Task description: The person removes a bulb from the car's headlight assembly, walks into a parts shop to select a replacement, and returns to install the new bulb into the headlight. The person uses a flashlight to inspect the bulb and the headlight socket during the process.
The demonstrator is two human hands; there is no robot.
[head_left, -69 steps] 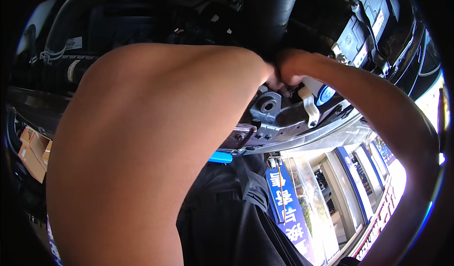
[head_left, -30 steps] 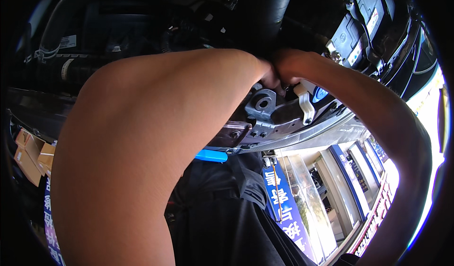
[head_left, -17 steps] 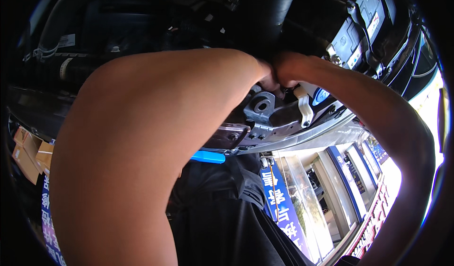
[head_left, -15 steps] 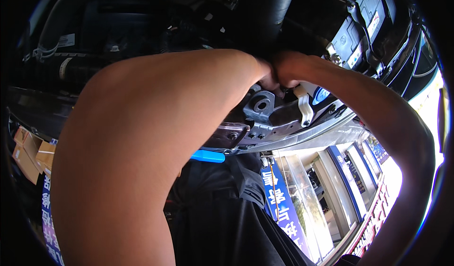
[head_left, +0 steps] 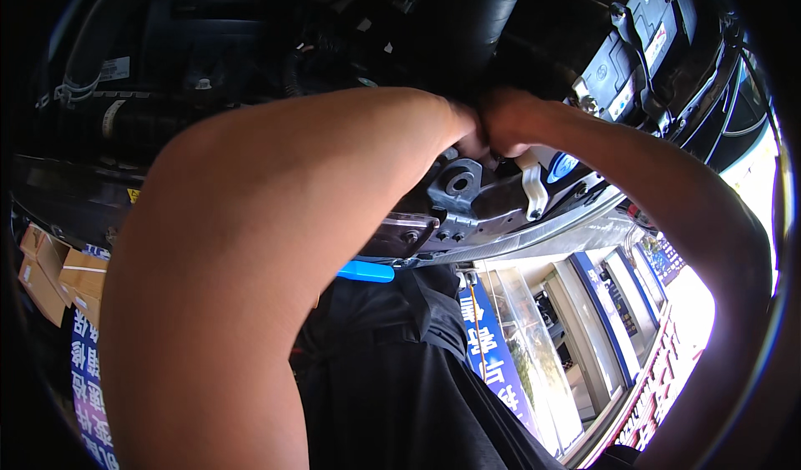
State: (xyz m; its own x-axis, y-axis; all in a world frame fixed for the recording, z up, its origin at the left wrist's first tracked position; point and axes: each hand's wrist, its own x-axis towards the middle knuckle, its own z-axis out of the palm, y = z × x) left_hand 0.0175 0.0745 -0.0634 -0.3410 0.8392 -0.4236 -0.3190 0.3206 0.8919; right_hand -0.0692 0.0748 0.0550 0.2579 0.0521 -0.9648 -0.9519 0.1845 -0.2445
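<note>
Both my hands meet deep in a car's engine bay, just behind the front crossmember. My left hand (head_left: pixel 472 138) is bent down at the wrist, its fingers curled and partly in shadow. Pressed close beside it, my right hand (head_left: pixel 506 125) is closed like a fist. Whatever they grip is hidden by the hands and the dark. Below them sits a black metal bracket (head_left: pixel 457 184) with a round hole. A white curved filler neck (head_left: pixel 532 188) and a blue round cap (head_left: pixel 563 167) lie just right of my right hand.
A thick black hose (head_left: pixel 474 19) runs down from above the hands. The battery (head_left: pixel 613 73) stands at the far right under a black clamp bar. A blue handle-like piece (head_left: pixel 367 271) shows at the front edge by my waist. Cardboard boxes (head_left: pixel 46 274) are at the left.
The view has shifted slightly, and both forearms have moved a little with it. My hands keep the same place, close together, with only a small change in posture.
</note>
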